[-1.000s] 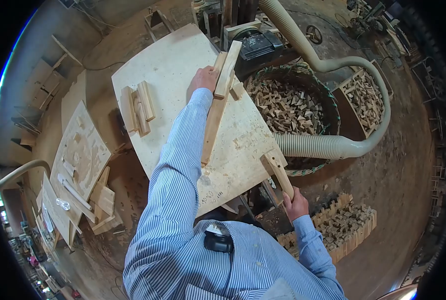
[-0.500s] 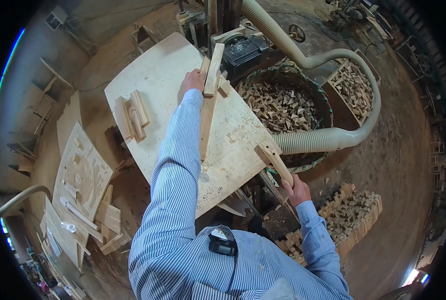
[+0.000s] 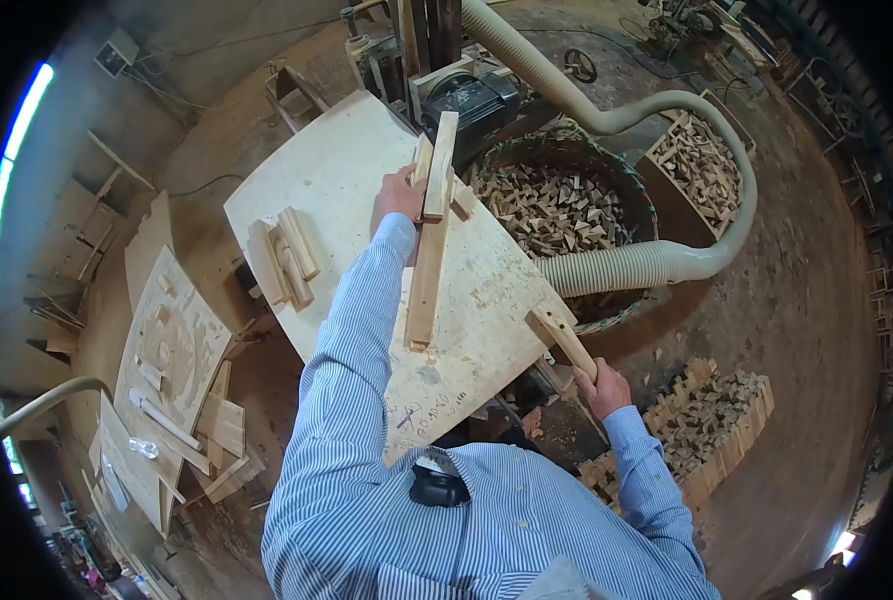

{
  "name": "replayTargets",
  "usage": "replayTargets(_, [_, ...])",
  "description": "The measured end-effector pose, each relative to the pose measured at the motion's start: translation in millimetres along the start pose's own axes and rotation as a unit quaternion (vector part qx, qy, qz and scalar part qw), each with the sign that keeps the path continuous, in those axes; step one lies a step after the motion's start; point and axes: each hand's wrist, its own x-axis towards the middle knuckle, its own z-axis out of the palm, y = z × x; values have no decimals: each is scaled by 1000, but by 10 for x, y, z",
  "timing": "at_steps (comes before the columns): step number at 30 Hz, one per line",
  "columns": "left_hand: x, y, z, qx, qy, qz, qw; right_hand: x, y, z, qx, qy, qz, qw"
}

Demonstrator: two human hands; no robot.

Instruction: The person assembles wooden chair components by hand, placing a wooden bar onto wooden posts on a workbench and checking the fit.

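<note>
My left hand [image 3: 400,193] is closed around a short wooden piece [image 3: 423,162], pressed beside an upright-looking wooden strip [image 3: 443,165]. That strip lies over a longer board [image 3: 426,290] on the pale worktable [image 3: 337,150]. At the table's right corner, my right hand [image 3: 604,388] grips the near end of a wooden handle [image 3: 571,344]. The handle's far end meets a small block at the table edge. To the left of my left arm, several short wooden pieces [image 3: 285,256] lie together on the tabletop. My left fingertips are partly hidden.
Behind the table stands a machine with a dark motor [image 3: 472,105]. A ribbed hose [image 3: 617,270] curves around a basket [image 3: 650,205] of wood offcuts. A box of offcuts [image 3: 702,170] and stacked blocks [image 3: 707,430] are on the right; a lower board [image 3: 172,330] is at left.
The whole view has shifted, so the table and both hands appear slightly lower and farther right. Both hands keep their grips, with no clear movement relative to the table.
</note>
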Motion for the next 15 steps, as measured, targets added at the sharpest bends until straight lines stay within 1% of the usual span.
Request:
replayTargets(2, [-162,-18,103,-62,54,55,995,-16,27,32,7,-2,3,1000])
replayTargets(3, [-221,-21,134,-57,55,57,995,-5,56,62,-9,3,12,1000])
replayTargets(5, [-341,33,155,33,164,104,980,-43,91,82,-20,12,20,1000])
replayTargets(6, [-405,44,161,36,163,106,980,-108,137,68,-19,12,20,1000])
replayTargets(8, [-518,93,79,118,160,176,964,-206,200,35,-15,12,18,1000])
replayTargets(9, [-589,109,53,122,162,176,963,-258,232,31,-12,16,15,1000])
replayTargets(11, [-707,58,49,-26,80,146,986,-328,312,43,-3,16,12,1000])
replayTargets(12, [-803,-2,34,-20,77,147,986,-365,359,50,-14,25,6,1000])
replayTargets(13, [-888,-143,33,31,95,118,988,-397,393,61,-26,33,1,999])
replayTargets(14, [-1045,-160,-11,81,114,89,986,-431,425,68,-22,30,4,999])
replayTargets(15, [-1170,-153,-45,72,57,24,996,-460,457,68,-26,32,1,999])
